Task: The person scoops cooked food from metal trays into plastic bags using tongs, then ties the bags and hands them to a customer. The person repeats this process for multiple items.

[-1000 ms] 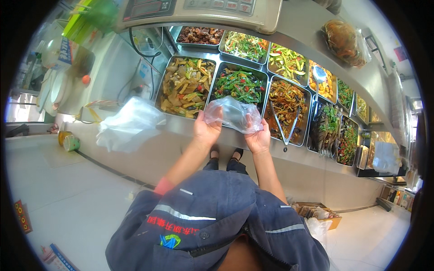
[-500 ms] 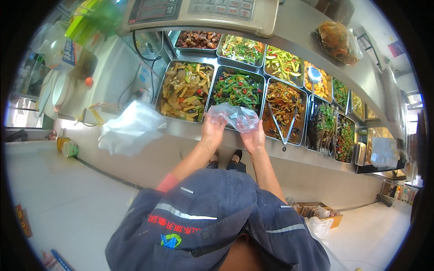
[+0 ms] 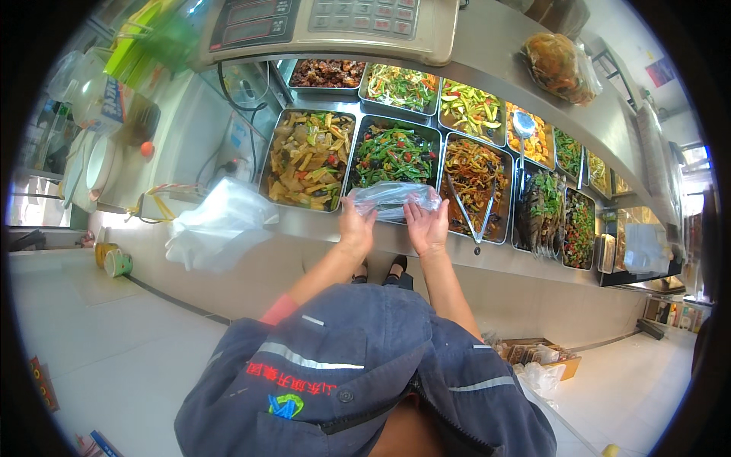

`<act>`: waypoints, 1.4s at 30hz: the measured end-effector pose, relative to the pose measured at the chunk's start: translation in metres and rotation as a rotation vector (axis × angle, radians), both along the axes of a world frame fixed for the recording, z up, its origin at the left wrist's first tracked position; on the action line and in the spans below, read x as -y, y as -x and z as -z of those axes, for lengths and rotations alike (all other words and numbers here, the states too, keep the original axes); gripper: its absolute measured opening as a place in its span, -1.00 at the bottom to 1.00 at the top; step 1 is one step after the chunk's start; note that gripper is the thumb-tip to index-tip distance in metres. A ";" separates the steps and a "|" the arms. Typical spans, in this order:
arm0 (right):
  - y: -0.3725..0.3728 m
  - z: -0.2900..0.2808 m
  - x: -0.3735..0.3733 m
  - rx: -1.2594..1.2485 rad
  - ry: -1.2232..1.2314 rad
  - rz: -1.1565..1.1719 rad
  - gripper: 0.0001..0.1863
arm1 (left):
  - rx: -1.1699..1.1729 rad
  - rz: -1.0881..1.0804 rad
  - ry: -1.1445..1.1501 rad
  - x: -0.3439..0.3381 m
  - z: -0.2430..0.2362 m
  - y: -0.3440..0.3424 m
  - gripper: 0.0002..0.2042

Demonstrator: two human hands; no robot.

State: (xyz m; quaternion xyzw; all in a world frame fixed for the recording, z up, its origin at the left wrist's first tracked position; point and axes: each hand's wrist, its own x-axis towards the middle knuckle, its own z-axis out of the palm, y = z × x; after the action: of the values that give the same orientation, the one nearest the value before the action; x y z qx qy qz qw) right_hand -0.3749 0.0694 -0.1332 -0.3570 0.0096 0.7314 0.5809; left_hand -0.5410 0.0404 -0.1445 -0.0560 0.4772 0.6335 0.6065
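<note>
A cooked-food shop, clearly: here's the weighing scale [image 3: 335, 46], metal trays [image 3: 348, 156] of cooked dishes [image 3: 394, 156] in rows below it, tongs [image 3: 461, 206] and a serving spoon [image 3: 524, 124] to its lower right, thin plastic bags [image 3: 217, 221] to its lower left!

Bag [image 3: 396, 195] between left hand [image 3: 355, 228] and right hand [image 3: 427, 228], tongs [image 3: 478, 236] across tray [image 3: 512, 194] rightward, scale [image 3: 335, 44] on shelf [image 3: 495, 46] behind

Scale [image 3: 327, 30] cut off by top edge.

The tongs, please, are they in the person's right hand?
No, the tongs rest on a food tray, apart from the right hand.
</note>
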 end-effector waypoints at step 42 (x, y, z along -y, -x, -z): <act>0.009 0.021 -0.034 1.443 -0.129 -0.583 -0.28 | -1.321 0.426 0.351 -0.046 0.044 -0.029 -0.49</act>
State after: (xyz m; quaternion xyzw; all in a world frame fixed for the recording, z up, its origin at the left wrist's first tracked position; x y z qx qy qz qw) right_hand -0.3840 0.1033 -0.1539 -0.6980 -0.5072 0.4408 0.2473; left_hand -0.5125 0.0862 -0.1881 0.3370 0.8401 0.3169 0.2832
